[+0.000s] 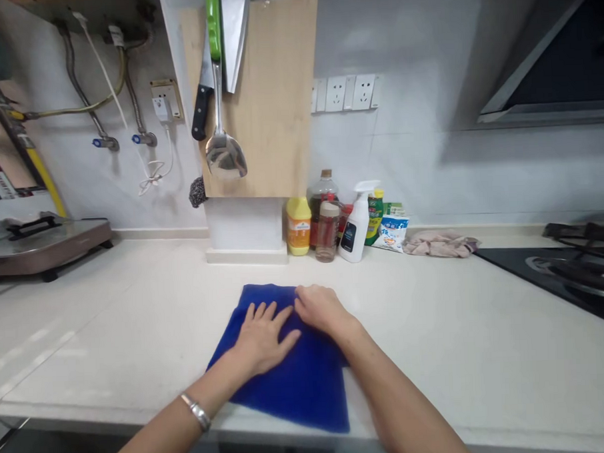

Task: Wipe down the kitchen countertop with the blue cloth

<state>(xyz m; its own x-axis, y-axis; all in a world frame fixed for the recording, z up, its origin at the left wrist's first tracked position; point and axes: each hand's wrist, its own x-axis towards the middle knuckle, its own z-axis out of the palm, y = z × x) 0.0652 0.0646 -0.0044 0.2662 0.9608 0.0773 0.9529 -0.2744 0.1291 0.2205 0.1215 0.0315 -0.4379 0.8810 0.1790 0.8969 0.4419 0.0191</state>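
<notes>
A blue cloth (309, 386) lies spread on the white countertop, its near corner reaching the counter's front edge. My left hand (265, 338) rests flat on the cloth's upper left part, fingers spread, with a silver bracelet on the wrist. At the cloth's upper right edge, my right hand (319, 308) is closed, its fingers pinching the fabric. Part of the cloth's right side is hidden under my right hand and forearm.
Along the wall stand a yellow bottle (299, 226), a brown-lidded jar (327, 232) and a white spray bottle (356, 227). A crumpled rag (440, 244) lies near the stove (574, 268). An electric pan (42, 244) sits at left. Knives and a spatula (225, 153) hang above.
</notes>
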